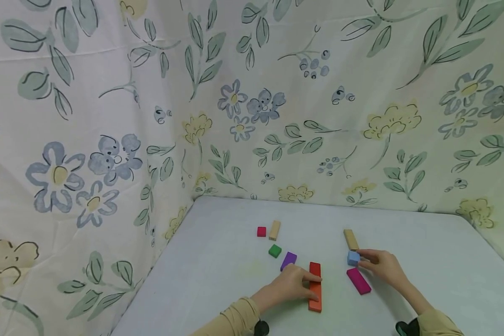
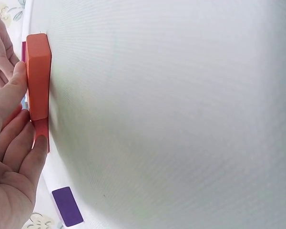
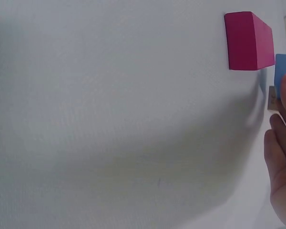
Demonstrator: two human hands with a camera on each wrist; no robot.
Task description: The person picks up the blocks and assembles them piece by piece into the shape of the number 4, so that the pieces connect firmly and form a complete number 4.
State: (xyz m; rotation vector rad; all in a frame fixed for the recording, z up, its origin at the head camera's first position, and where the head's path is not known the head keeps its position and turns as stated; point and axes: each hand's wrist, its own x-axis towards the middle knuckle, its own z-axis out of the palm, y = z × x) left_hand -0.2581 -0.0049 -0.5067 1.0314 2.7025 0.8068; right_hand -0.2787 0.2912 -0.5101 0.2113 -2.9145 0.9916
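My left hand (image 1: pixel 290 283) reaches over a red block (image 1: pixel 315 269) and an orange block (image 1: pixel 315 305), which lie end to end. Its thumb lies on the orange block (image 2: pixel 38 78) and its fingers curl at the joint with the red block (image 2: pixel 41 128). My right hand (image 1: pixel 384 267) pinches a blue block (image 1: pixel 353 258) between thumb and fingers. The blue block (image 3: pixel 282 71) stands between a natural wooden block (image 1: pixel 350 239) and a magenta block (image 1: pixel 359 281); whether they touch is hard to tell.
A purple block (image 1: pixel 289 260) lies just beyond my left hand. Farther back are a green block (image 1: pixel 275 251), a small red cube (image 1: pixel 261 231) and another wooden block (image 1: pixel 275 230). The white table (image 1: pixel 218 261) meets a floral cloth (image 1: pixel 243 154) at its back and left.
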